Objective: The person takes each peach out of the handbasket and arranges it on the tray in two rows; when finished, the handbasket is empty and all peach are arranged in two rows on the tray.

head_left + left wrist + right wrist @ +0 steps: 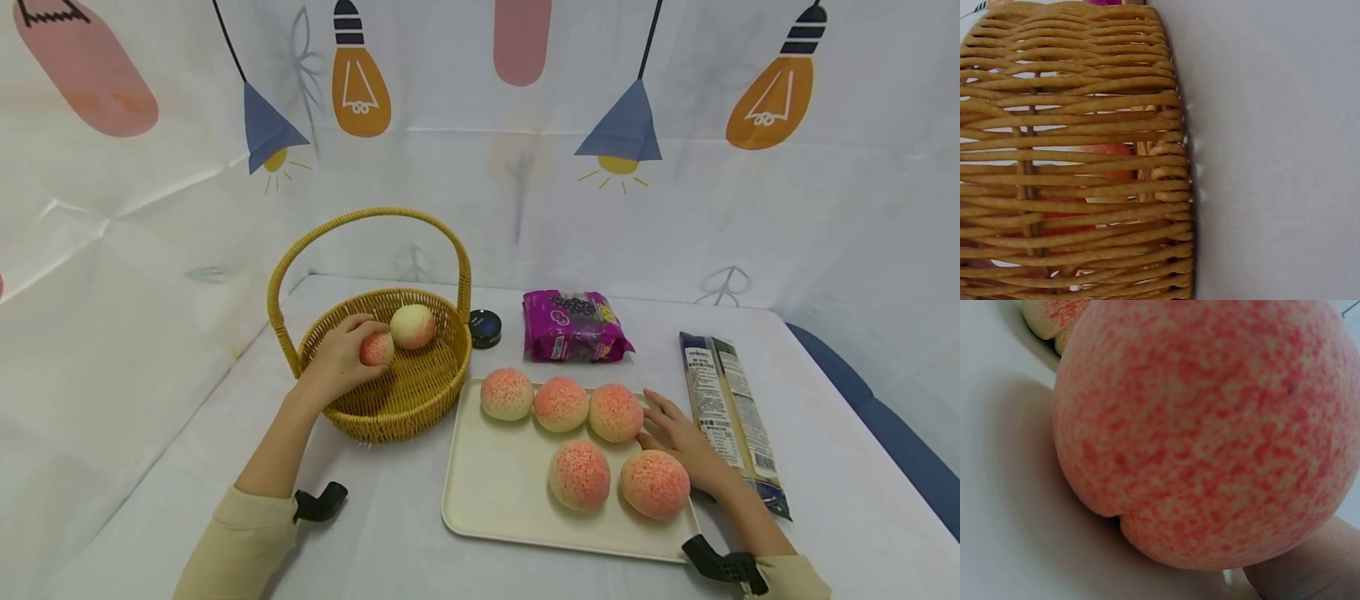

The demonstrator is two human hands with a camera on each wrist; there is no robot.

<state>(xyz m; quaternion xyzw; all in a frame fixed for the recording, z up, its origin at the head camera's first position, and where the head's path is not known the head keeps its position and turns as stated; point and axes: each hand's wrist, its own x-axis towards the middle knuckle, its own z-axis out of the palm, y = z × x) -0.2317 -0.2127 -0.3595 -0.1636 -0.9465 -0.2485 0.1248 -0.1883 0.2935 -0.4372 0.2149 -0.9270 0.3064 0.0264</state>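
In the head view my left hand reaches over the wicker basket and grips a pink-speckled peach inside it. A second, paler peach lies beside that one in the basket. Through the weave in the left wrist view, bits of a reddish peach show. My right hand is at the right edge of the cream tray, fingers spread, close to a peach; contact cannot be told. Another peach fills much of the right wrist view. Several peaches lie on the tray.
Behind the tray stands a purple snack bag, with a small dark round tin beside the basket. A long noodle-like packet lies right of the tray, partly behind my right forearm. The basket's tall handle arches over it.
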